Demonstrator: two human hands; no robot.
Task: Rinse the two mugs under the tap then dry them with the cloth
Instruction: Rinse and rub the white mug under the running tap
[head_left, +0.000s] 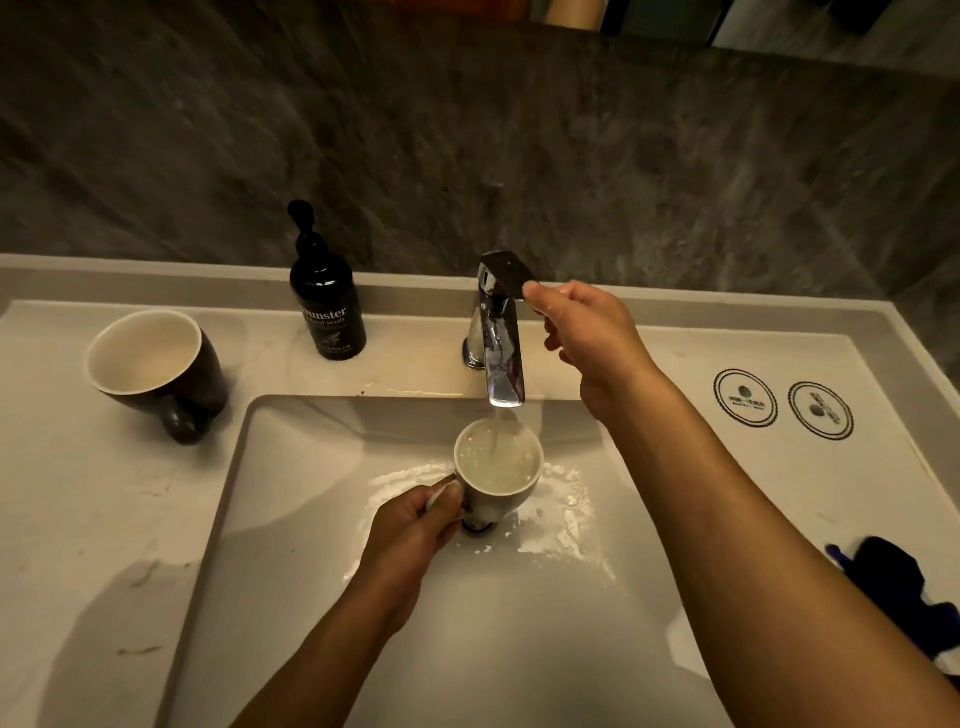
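My left hand (415, 525) grips the handle of a dark mug (497, 467) with a cream inside, held upright in the basin under the chrome tap (500, 353). Water runs from the spout into this mug, which is nearly full. My right hand (582, 332) touches the tap's raised dark lever (506, 273) with its fingertips. A second dark mug (150, 364) stands on the counter at the left, its handle facing me. A dark blue cloth (893, 587) lies on the counter at the right edge, partly behind my right forearm.
The white basin (291, 519) is wet around the drain. A black hand-wash pump bottle (324, 301) stands left of the tap. Two round printed coasters (745, 397) lie on the counter at the right. A dark stone wall rises behind the counter.
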